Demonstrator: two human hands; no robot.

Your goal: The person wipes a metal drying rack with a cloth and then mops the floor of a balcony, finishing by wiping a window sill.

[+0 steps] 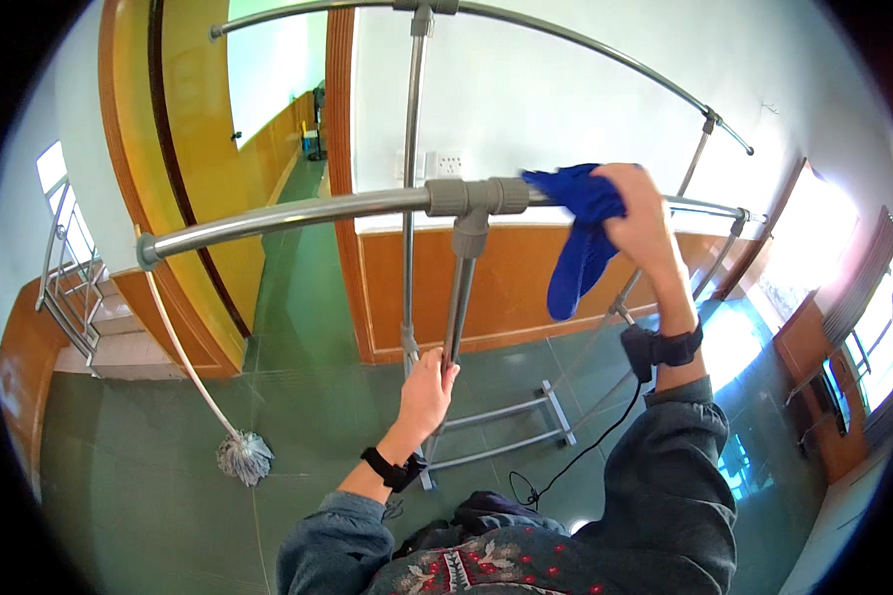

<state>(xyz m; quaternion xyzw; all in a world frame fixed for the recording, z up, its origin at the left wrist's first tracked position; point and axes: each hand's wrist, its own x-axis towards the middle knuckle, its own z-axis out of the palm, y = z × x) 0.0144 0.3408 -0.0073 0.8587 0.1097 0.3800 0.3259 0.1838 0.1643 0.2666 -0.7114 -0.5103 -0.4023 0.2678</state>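
Note:
A metal clothes rack (298, 211) with grey plastic joints stands in front of me. My left hand (428, 395) is closed around one of its upright poles, below the grey T-joint (474, 203). Over the near top rail, just right of that joint, my right hand (637, 213) grips a blue cloth (577, 263). The cloth wraps the rail, and one end hangs down below it. Part of the rail is hidden under the cloth and hand. Black bands circle both wrists.
A mop (243, 457) with a white handle leans at the left, its head on the green tiled floor (149, 476). Behind the rack is a wall with brown panelling (446, 293). A yellow door (193, 99) is at the back left. A black cable (595, 451) hangs from my right wrist.

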